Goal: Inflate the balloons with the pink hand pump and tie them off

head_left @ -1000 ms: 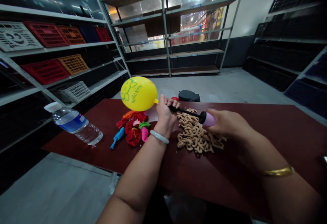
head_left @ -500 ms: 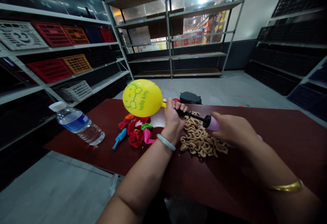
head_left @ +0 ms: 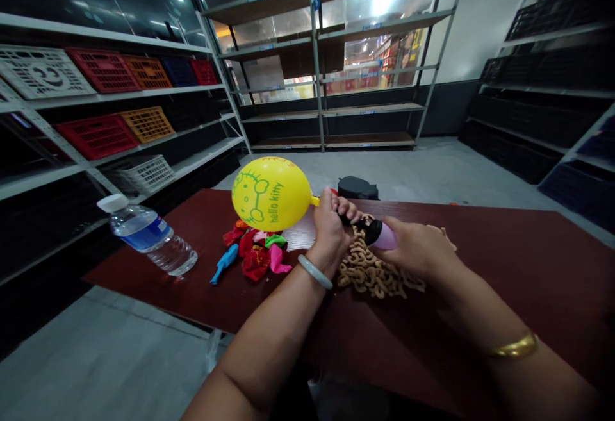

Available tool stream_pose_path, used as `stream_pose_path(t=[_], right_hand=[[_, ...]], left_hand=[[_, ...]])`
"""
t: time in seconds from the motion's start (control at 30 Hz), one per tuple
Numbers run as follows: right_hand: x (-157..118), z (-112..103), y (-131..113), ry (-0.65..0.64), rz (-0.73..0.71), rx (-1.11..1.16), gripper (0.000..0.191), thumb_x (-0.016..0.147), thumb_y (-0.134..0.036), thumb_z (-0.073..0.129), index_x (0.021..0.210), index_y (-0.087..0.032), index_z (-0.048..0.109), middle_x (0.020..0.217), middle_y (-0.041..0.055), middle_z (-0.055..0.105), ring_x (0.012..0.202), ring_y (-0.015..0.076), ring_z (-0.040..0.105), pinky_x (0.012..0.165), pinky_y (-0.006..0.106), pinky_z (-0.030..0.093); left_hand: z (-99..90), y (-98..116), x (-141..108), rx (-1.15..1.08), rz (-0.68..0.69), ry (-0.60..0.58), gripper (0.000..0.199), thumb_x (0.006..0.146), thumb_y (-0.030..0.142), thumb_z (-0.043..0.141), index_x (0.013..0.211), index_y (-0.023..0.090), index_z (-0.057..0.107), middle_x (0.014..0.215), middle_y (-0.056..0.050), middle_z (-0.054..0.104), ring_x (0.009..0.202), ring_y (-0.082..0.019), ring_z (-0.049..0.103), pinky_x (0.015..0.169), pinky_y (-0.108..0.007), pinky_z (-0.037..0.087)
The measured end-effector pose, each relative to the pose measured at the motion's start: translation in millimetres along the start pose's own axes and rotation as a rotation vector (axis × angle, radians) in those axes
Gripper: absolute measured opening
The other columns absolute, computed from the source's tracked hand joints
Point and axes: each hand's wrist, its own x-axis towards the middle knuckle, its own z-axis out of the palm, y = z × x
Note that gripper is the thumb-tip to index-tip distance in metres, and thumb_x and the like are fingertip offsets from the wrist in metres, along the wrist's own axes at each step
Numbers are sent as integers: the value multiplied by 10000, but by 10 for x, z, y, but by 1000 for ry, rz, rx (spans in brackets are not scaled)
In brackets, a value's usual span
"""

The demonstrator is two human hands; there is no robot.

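While the left hand (head_left: pixel 332 223) is clenching the yellow balloon (head_left: pixel 271 194) by its neck, likely sealing it against the pump (head_left: pixel 371 232), the right hand (head_left: pixel 417 248) is gripping the lilac end; the balloon's hovering near the far edge of the table (head_left: pixel 509 261), limp balloons (head_left: pixel 255 262) lying toward the left edge!

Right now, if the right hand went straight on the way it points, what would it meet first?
Likely the left hand, as the purple-handled pump held by the right hand points toward it, though depth is hard to judge.
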Motion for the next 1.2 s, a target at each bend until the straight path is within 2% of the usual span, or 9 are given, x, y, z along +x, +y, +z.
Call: stream_pose_path(t=[0.17,0.27,0.37,0.53,0.67,0.77,0.97,1.1,1.2], right_hand=[[39,-85,306,-91,0,60,415,728,-584,618,1056,-334,665,862,12,736,735,222,654,564,295,340],[43,-97,421,-108,-5,68,387,714,-543,635,1025,-315,662,826,3,721,726,207,645,566,291,337],[53,-40,401,-116,-24,7,411,718,-552,625,1038,-294,647,860,26,728,762,229,654,574,299,327],[43,22,204,-87,-44,-54,420,743,-546,604,1066,-278,619,941,67,746,838,276,681,602,312,322],[-19,-37,39,-35,-37,-56,326,781,-505,574,1007,-273,612,897,63,748,821,289,697,601,322,320],[-52,-44,-58,-17,-17,-35,308,790,-493,576,992,-267,627,860,73,746,803,297,701,618,328,342],[-32,-5,-85,-32,-91,201,506,801,-458,579,1271,-271,581,983,78,754,887,270,699,693,317,402],[-9,-94,97,-125,-62,262,391,734,-398,642,1115,-315,664,929,14,756,858,235,690,661,283,391],[-8,-163,266,-181,-53,317,294,720,-397,657,996,-298,678,904,-5,750,815,209,675,635,262,391]], left_hand=[[-160,457,243,-86,140,64,416,968,288,449,606,208,261,448,70,255,354,-84,279,425,-237,208],[-221,583,296,-87,174,61,412,957,267,460,608,212,248,448,72,259,353,-83,282,425,-242,212],[-221,528,279,-78,165,71,408,952,267,466,610,211,250,450,71,269,358,-82,288,426,-239,216],[-125,197,152,-76,77,36,424,948,314,503,600,203,285,458,68,284,366,-76,286,421,-231,213],[-1,-88,-40,-79,-23,6,465,961,364,492,576,197,292,445,56,294,362,-83,304,417,-234,220],[63,-181,-152,-100,-49,-3,479,963,393,485,569,195,298,434,51,292,359,-89,314,421,-239,239],[68,-29,-121,-42,-20,17,477,906,404,598,573,193,329,431,64,288,346,-81,286,400,-234,210],[-52,225,53,-75,55,23,490,916,413,586,578,197,304,443,66,290,352,-77,276,404,-232,220],[-156,437,172,-106,125,55,465,942,366,544,589,203,289,446,66,280,358,-80,278,407,-239,219]])
